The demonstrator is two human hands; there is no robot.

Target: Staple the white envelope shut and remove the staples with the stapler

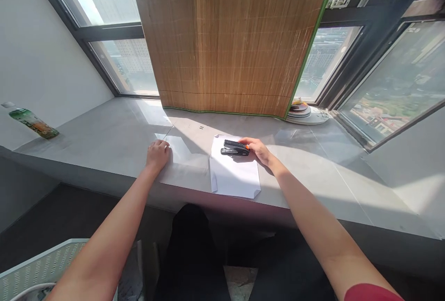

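A black stapler [235,148] with an orange end lies on a small stack of white paper [233,173] at the front of a grey window ledge [114,136]. My right hand [259,150] rests at the stapler's right end, fingers curled onto it. To the left of the paper, my left hand [157,155] lies on the ledge with its fingers curled under, knuckles up; nothing shows in it. A thin stick-like thing [168,133] lies just beyond that hand.
A bamboo blind [229,37] hangs down to the ledge at the back. Stacked plates [302,111] sit at its right foot. A green bottle [29,120] lies at the far left. A white perforated basket [41,266] stands on the floor, lower left. My dark-trousered legs are under the ledge.
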